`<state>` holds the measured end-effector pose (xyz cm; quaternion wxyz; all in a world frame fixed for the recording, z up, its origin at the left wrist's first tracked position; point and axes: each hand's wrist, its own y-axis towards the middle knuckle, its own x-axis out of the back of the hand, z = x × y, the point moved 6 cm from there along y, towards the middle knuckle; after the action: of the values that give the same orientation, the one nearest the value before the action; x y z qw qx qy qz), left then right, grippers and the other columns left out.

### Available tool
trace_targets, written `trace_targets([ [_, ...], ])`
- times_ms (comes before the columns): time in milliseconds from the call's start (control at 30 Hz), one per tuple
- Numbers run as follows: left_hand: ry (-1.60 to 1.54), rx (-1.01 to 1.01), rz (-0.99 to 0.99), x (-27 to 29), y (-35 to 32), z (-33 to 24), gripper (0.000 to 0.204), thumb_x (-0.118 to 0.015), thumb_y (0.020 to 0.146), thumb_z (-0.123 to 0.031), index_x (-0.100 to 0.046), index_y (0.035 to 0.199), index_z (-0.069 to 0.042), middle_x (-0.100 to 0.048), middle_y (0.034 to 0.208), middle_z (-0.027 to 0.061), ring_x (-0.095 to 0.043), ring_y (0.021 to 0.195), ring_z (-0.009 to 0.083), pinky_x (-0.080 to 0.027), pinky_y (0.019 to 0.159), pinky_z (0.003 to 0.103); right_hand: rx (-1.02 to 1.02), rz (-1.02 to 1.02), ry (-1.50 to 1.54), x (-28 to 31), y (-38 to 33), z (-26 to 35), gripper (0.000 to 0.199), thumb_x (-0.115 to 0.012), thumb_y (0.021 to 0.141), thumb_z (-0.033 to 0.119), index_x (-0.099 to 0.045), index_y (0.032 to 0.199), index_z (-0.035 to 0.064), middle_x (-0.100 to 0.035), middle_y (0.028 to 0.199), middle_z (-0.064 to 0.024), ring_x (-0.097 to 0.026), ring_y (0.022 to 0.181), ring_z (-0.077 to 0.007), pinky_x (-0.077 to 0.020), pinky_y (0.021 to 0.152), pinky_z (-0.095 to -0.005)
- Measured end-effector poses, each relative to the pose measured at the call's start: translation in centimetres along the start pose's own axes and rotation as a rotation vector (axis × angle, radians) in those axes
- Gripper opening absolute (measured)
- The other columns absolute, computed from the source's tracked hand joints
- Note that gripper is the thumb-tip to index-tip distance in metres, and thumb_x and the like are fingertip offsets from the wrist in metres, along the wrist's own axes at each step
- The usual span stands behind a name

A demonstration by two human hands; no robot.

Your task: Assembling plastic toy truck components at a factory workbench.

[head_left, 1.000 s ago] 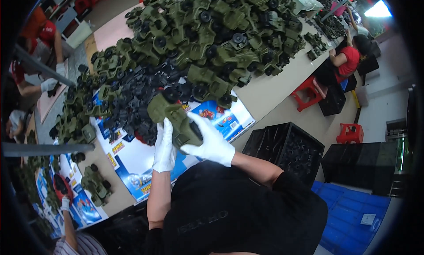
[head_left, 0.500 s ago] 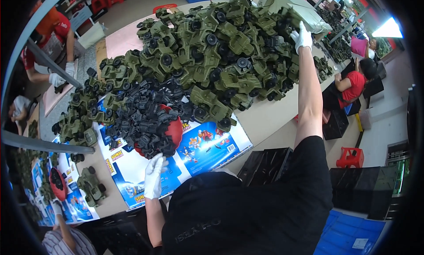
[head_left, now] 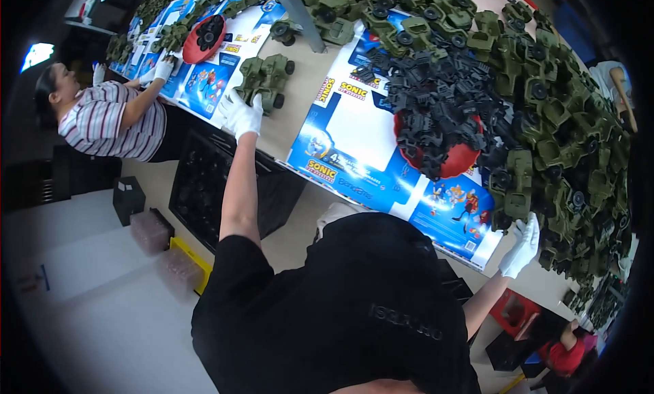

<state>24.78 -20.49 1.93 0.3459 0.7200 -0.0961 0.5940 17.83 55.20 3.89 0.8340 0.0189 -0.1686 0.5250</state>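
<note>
My left hand (head_left: 242, 114), in a white glove, reaches to the near side of an olive-green toy jeep (head_left: 263, 80) with black wheels. Its fingers are spread at the jeep's edge, not closed round it. My right hand (head_left: 521, 247), also gloved, is at the near edge of a big heap of green toy jeeps (head_left: 548, 121). Its fingers are stretched out beside the near end of another jeep (head_left: 519, 183); whether they touch it I cannot tell. Between my hands, a red bowl (head_left: 462, 162) is heaped with small black plastic parts (head_left: 436, 101), which spill out beyond it.
Printed blue-and-white sheets (head_left: 347, 142) cover part of the table. A grey metal post (head_left: 300, 16) rises at its far side. To the left, a co-worker in a striped shirt (head_left: 112, 121) works near a second red bowl (head_left: 204, 41). Black crates (head_left: 218, 183) stand below the table edge.
The view has turned to the left. My left hand has gone from beside the red bowl to the jeep on the left. My right hand has come back from the far heap to its near edge.
</note>
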Motion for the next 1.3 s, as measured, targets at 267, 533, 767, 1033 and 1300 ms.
trace_targets([
  [267,0.181,-0.198,0.501,-5.4,2.6,-4.8,0.077,-0.057,0.075,-0.073,-0.066,0.106,-0.003,-0.060,0.120,0.0183,-0.051,0.119,0.0340,-0.044,0.095,0.044,0.016,0.131,-0.116,-6.5,-4.9,1.3,0.028,-0.056,0.097,0.015,-0.062,0.121,0.0016,-0.063,0.112,-0.0041,-0.057,0.084,-0.0090,-0.0484,0.078,-0.0245],
  [533,0.218,-0.397,0.644,-0.5,-5.6,-8.3,0.062,-0.076,0.060,-0.058,-0.068,0.091,-0.005,-0.069,0.095,0.0153,-0.066,0.093,0.0308,-0.053,0.081,0.039,0.249,0.245,-0.411,-12.5,-8.8,6.8,0.020,-0.060,0.093,0.013,-0.067,0.107,0.0005,-0.066,0.111,-0.0106,-0.062,0.103,-0.0186,-0.0461,0.092,-0.0303],
  [767,-0.592,0.106,0.773,-4.1,-5.9,-5.7,0.131,-0.094,0.054,-0.027,-0.008,0.146,0.009,-0.058,0.124,0.0224,-0.059,0.111,0.0282,-0.046,0.096,0.031,0.518,0.396,-0.651,-20.3,-6.8,5.9,0.026,-0.067,0.084,0.020,-0.068,0.104,0.0045,-0.066,0.104,-0.0187,-0.064,0.096,-0.0337,-0.0503,0.085,-0.0367],
  [1033,-1.072,0.170,1.029,-2.0,-9.0,-9.5,0.094,-0.085,0.067,-0.006,-0.027,0.142,-0.008,-0.062,0.112,0.0108,-0.063,0.097,0.0189,-0.052,0.085,0.031,0.480,0.489,-0.916,-29.0,-0.9,5.8,0.045,-0.067,0.082,0.031,-0.061,0.121,0.0101,-0.064,0.111,-0.0157,-0.062,0.104,-0.0337,-0.0483,0.091,-0.0393],
  [1300,-1.210,-0.009,1.600,6.7,-15.5,-17.8,0.081,-0.083,0.069,-0.004,-0.042,0.139,-0.008,-0.057,0.123,0.0069,-0.059,0.107,0.0164,-0.050,0.091,0.032,0.285,0.469,-0.289,-24.2,2.3,4.8,0.043,-0.057,0.095,0.028,-0.054,0.127,-0.0005,-0.069,0.092,-0.0153,-0.066,0.080,-0.0231,-0.0510,0.073,-0.0303],
])
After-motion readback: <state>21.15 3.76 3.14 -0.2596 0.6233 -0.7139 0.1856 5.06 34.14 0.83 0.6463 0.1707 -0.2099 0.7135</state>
